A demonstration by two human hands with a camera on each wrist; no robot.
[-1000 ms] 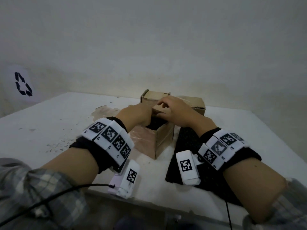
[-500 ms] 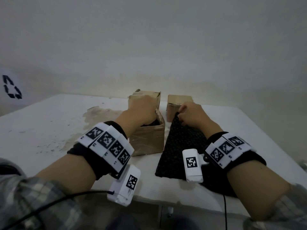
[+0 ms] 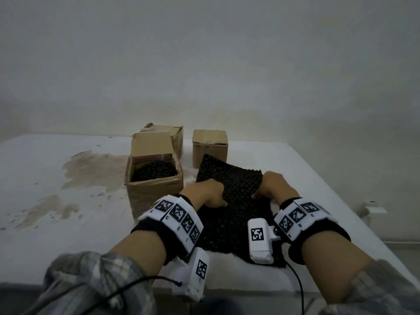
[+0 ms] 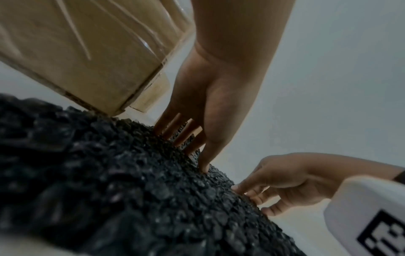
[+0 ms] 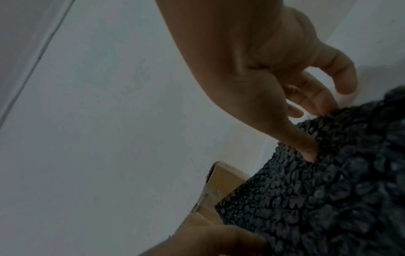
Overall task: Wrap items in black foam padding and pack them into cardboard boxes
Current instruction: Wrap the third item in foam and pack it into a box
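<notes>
On foam padding [image 3: 238,183], left hand [image 3: 204,194] pressing, right hand [image 3: 275,185] pinching edge

Left hand [image 3: 204,193] flat, right hand [image 3: 276,186] curled
</notes>
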